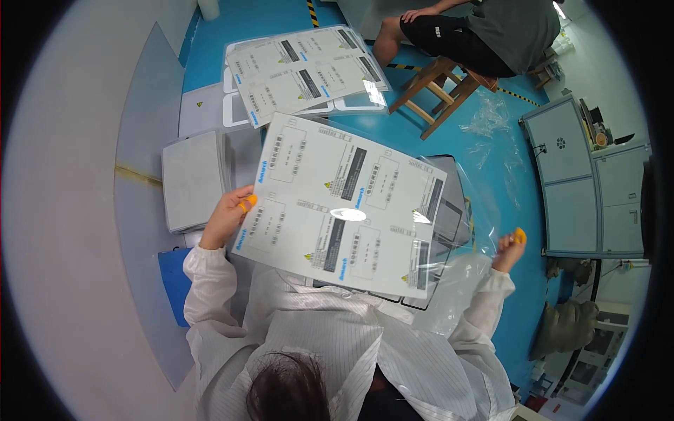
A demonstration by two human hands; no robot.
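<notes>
A large white printed sheet (316,210) with repeated label panels, dark blocks and blue marks lies tilted in front of me, above my lap. My left hand (228,216) is closed on its left edge, thumb on top, an orange finger cot on one digit. Out to the right, my right hand (510,251) is pinched closed on a clear plastic film (484,203), also with an orange finger cot. The film stretches from beside the sheet's right side to that hand. Whether it still clings to the sheet, I cannot tell. Under the sheet, dark-framed panels (449,184) partly show.
Beyond lies a pile of similar printed sheets (270,56). A grey-white stack (191,182) stands at left, above a blue object (172,281). A person (509,38) sits on a wooden stool (444,83) at far right. Crumpled clear film (491,123) lies on the blue floor near grey cabinets (562,161).
</notes>
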